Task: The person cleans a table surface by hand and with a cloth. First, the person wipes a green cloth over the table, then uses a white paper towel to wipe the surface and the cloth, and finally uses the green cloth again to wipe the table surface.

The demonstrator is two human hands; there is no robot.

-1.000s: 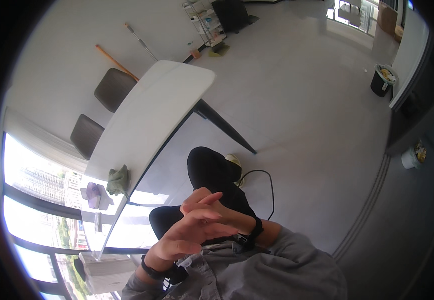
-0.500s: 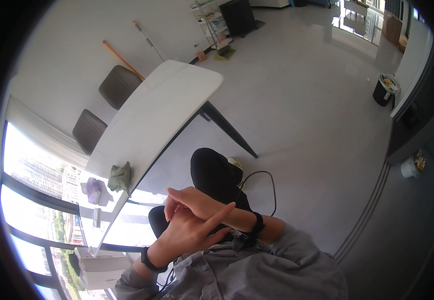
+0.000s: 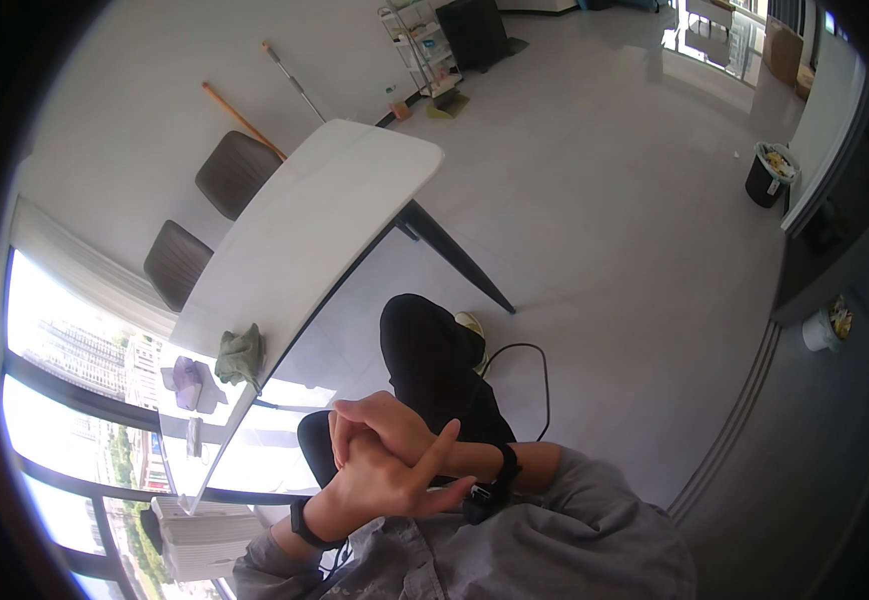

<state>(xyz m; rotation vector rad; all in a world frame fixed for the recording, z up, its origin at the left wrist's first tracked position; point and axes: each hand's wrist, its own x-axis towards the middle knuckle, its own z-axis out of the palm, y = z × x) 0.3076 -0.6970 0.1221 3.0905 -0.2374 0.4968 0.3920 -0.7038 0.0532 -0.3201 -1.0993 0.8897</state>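
Note:
In front of my lap, my two hands are clasped together, one over the other. My right hand (image 3: 392,424) comes in from the right, its fingers bent round the back of my left hand. Reaching in from the lower left, my left hand (image 3: 379,482) has two digits stretched out and apart toward the right; its other fingers are hidden under the right hand. I see no object in either hand. A black band (image 3: 304,522) is round my left wrist, and another dark wristband (image 3: 506,465) is on the right.
Ahead to the left stands a white table (image 3: 299,215) with a green cloth-like bundle (image 3: 240,355) and a purple pack (image 3: 186,382). Two chairs (image 3: 238,173) line its far side. A black cable (image 3: 546,385) loops over the floor. Bins (image 3: 769,180) stand at the right.
My clasped hands have come slightly lower, toward my body. The right hand's fingers have folded closer over the left hand. The room looks otherwise the same.

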